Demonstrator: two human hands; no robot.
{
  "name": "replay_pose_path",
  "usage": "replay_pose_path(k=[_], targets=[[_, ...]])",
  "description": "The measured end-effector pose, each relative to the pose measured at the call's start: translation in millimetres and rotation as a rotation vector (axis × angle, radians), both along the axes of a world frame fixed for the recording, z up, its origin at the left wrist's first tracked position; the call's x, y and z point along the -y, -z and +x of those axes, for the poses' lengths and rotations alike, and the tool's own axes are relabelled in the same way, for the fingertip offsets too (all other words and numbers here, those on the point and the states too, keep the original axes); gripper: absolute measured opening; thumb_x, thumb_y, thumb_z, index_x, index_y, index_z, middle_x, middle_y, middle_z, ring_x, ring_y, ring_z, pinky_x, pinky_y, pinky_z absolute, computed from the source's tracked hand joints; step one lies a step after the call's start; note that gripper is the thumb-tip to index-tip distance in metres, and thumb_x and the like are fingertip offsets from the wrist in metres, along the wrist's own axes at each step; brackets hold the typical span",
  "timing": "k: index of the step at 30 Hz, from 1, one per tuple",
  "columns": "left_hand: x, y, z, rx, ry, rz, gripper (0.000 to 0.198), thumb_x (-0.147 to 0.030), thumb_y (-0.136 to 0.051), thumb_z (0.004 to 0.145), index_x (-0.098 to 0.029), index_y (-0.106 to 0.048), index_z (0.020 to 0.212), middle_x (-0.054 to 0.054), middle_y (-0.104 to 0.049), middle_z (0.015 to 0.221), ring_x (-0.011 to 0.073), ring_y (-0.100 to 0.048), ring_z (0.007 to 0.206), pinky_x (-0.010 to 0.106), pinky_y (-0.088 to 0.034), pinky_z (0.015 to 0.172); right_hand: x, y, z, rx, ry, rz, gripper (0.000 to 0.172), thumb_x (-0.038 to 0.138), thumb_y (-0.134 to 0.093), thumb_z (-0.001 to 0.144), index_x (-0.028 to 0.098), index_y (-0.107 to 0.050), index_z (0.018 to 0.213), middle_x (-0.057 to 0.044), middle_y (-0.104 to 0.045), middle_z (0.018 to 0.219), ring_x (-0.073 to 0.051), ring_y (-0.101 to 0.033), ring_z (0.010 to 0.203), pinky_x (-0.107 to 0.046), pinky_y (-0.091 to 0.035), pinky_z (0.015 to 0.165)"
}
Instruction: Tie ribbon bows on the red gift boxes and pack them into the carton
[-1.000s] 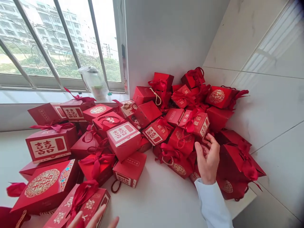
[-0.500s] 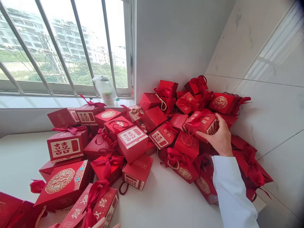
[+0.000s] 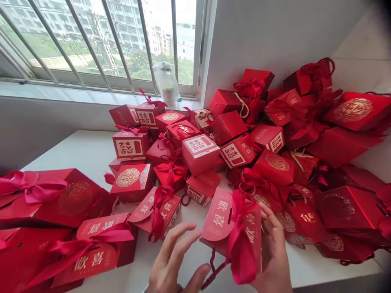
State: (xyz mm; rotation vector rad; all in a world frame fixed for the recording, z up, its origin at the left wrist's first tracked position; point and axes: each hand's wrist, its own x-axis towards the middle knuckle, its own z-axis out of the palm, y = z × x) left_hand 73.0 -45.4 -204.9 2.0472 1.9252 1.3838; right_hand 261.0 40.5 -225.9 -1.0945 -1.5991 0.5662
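Note:
A red gift box (image 3: 218,219) with a ribbon bow (image 3: 242,240) and a dark red cord handle (image 3: 214,272) is held up in front of me. My right hand (image 3: 273,248) grips it from its right side, the thumb hidden behind the box. Just left of the box is my left hand (image 3: 180,260), fingers spread and apart, close to the cord; whether it touches the cord I cannot tell. Behind them lies another bowed gift box (image 3: 159,209) on the white table (image 3: 146,252).
Many red gift boxes are piled at the back and right, such as a plain one (image 3: 229,126). Larger red boxes (image 3: 82,195) stand at the left. A bagged jar (image 3: 166,83) sits on the sill by the barred window (image 3: 122,40).
My right hand has lifted a gift box out of the pile and brought it near me. My left hand has come up beside it, off the box it was at. The view has turned right-to-left.

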Motion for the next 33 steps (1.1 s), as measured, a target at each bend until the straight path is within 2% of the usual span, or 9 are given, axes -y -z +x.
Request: replay_pose_path(k=[4, 7, 9, 15, 19, 22, 24, 28, 33], targets=[[-3.9, 15.4, 8.3, 0.043, 0.012, -0.175, 0.043, -0.023, -0.054, 0.087, -0.02, -0.043, 0.128, 0.014, -0.056, 0.123, 0.0229, -0.056, 0.115, 0.032, -0.053, 0.091, 32.7, 46.2, -18.9, -0.04, -0.041, -0.27, 0.107, 0.042, -0.08, 0.055, 0.023, -0.02, 0.142, -0.019, -0.04, 0.138, -0.034, -0.05, 0.118, -0.048, -0.048, 0.088], [-6.7, 29.2, 10.4, 0.066, 0.031, -0.272, 0.043, -0.017, -0.049, 0.088, -0.02, -0.041, 0.131, 0.012, -0.053, 0.128, 0.0202, -0.053, 0.119, 0.031, -0.049, 0.096, 43.9, 59.9, -21.1, 0.011, -0.043, -0.36, 0.115, 0.04, -0.08, 0.058, 0.023, -0.005, 0.144, -0.021, -0.035, 0.14, -0.034, -0.047, 0.121, -0.051, -0.045, 0.091], [-8.0, 32.6, 10.0, 0.087, 0.039, -0.29, 0.042, -0.016, -0.047, 0.089, -0.02, -0.042, 0.131, 0.011, -0.053, 0.128, 0.019, -0.052, 0.12, 0.03, -0.048, 0.097, 47.4, 61.9, -16.3, 0.054, -0.06, -0.382, 0.114, 0.04, -0.079, 0.06, 0.024, -0.004, 0.144, -0.021, -0.033, 0.141, -0.034, -0.047, 0.12, -0.052, -0.045, 0.092], [-8.0, 21.5, 8.2, 0.117, -0.105, -0.152, 0.033, -0.011, -0.039, 0.09, -0.023, -0.056, 0.116, 0.008, -0.057, 0.119, 0.0175, -0.056, 0.112, 0.027, -0.048, 0.092, 46.2, 52.1, 7.8, 0.124, -0.173, -0.284, 0.081, 0.044, -0.068, 0.073, 0.025, -0.027, 0.14, -0.014, -0.04, 0.137, -0.031, -0.047, 0.118, -0.049, -0.044, 0.093], [-2.7, 12.2, 10.5, 0.189, -0.119, -0.148, 0.026, -0.02, -0.039, 0.093, -0.022, -0.059, 0.111, 0.006, -0.059, 0.107, 0.0167, -0.058, 0.101, 0.027, -0.048, 0.085, 32.1, 34.2, 9.2, 0.084, -0.082, -0.183, 0.048, 0.036, -0.061, 0.082, 0.025, -0.046, 0.126, -0.009, -0.052, 0.119, -0.023, -0.054, 0.099, -0.042, -0.047, 0.086], [-1.7, 9.3, 12.1, 0.228, -0.032, -0.216, 0.022, -0.028, -0.05, 0.09, -0.022, -0.058, 0.109, 0.004, -0.061, 0.097, 0.0147, -0.059, 0.087, 0.024, -0.049, 0.075, 19.7, 16.6, 2.9, 0.174, -0.074, -0.092, 0.042, 0.031, -0.065, 0.08, 0.025, -0.052, 0.12, -0.007, -0.057, 0.107, -0.019, -0.055, 0.089, -0.036, -0.048, 0.08], [-3.5, 8.0, 12.6, 0.24, -0.041, -0.243, 0.021, -0.026, -0.057, 0.087, -0.022, -0.058, 0.107, 0.002, -0.062, 0.09, 0.0129, -0.058, 0.079, 0.022, -0.048, 0.071, 14.2, 7.1, -1.4, 0.255, -0.115, -0.009, 0.033, 0.028, -0.064, 0.082, 0.026, -0.056, 0.114, -0.004, -0.06, 0.1, -0.018, -0.056, 0.087, -0.033, -0.048, 0.078], [-9.4, 2.4, 11.9, 0.231, -0.07, -0.265, 0.019, -0.025, -0.056, 0.087, -0.02, -0.059, 0.105, 0.001, -0.063, 0.083, 0.0126, -0.059, 0.074, 0.022, -0.049, 0.069, 12.5, -0.9, -7.0, 0.327, -0.155, 0.1, 0.013, 0.017, -0.06, 0.085, 0.025, -0.062, 0.095, -0.001, -0.061, 0.086, -0.017, -0.055, 0.085, -0.03, -0.046, 0.076], [-16.8, -5.5, 11.1, 0.216, -0.03, -0.287, 0.01, -0.023, -0.054, 0.088, -0.019, -0.063, 0.09, 0.0, -0.065, 0.079, 0.0113, -0.059, 0.069, 0.021, -0.047, 0.064, 17.9, -2.1, -9.4, 0.308, -0.17, 0.098, 0.016, 0.016, -0.058, 0.086, 0.025, -0.06, 0.098, 0.0, -0.062, 0.086, -0.015, -0.056, 0.083, -0.03, -0.046, 0.077]])
